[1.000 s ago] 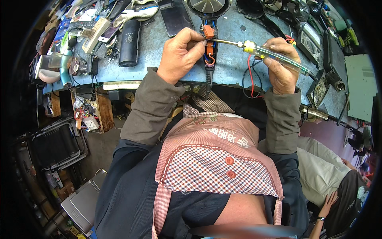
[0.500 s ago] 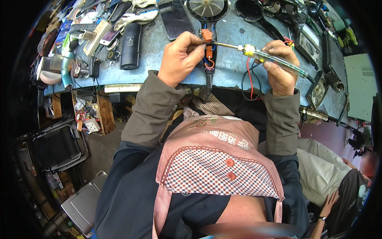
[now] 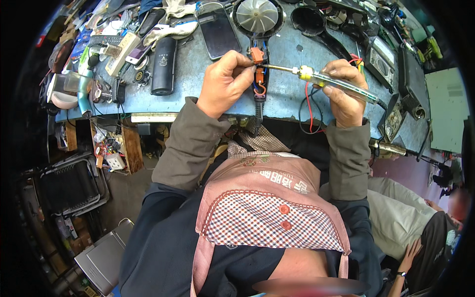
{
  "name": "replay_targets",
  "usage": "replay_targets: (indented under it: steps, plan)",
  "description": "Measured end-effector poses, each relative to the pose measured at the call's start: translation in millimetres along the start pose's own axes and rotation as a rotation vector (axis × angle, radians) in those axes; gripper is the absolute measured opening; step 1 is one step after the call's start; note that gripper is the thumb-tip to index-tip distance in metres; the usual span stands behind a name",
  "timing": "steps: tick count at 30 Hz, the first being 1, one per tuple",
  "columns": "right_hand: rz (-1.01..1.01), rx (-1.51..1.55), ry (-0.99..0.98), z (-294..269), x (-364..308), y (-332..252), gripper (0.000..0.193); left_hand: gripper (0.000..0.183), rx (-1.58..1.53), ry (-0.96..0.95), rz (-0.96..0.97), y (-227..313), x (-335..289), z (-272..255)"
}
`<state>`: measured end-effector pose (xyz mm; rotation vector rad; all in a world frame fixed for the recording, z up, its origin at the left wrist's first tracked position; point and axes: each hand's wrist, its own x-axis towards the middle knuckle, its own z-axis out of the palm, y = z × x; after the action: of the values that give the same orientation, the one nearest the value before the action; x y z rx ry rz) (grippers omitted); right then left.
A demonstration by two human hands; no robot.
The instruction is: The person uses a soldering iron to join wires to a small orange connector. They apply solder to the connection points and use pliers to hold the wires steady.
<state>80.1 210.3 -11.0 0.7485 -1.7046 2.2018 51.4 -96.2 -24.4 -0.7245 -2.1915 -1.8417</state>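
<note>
Two hands met over one opened blower at the upper centre of the frame.
The left hand (image 3: 225,84) was pinched nearly closed, thumb against forefinger, on something too small to tell; the right hand (image 3: 346,94) gripped one soldering iron (image 3: 341,85) firmly, fingers wrapped on its clear handle, its tip between two orange parts (image 3: 257,54). The blower's round housing held one pale fan (image 3: 257,16); its dark handle held both orange parts and blue wires. Two phones (image 3: 218,32) and one black cylinder (image 3: 164,67) lay on the worn blue bench (image 3: 287,96), left of the blower. Under it, at left, a wooden compartment (image 3: 132,148) held a white socket (image 3: 115,162) among small parts. A folding chair (image 3: 69,188) stood at lower left; another person's hand (image 3: 410,256) rested at lower right.
</note>
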Motion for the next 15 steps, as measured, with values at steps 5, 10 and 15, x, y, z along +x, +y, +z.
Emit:
replay_targets:
  steps: [5,10,15]
  plan:
    - [-0.030,0.007,0.000,0.2,2.0,1.0,0.032,0.008,-0.048,0.004,-0.001,2.5,2.0,1.2]
    - [0.000,0.034,0.007,2.3,1.1,-1.7,0.033,0.008,-0.018,-0.007,0.005,2.1,1.7,0.4]
    - [0.002,0.021,0.009,1.3,0.6,-0.1,0.032,0.008,-0.040,-0.009,0.008,1.0,1.7,0.8]
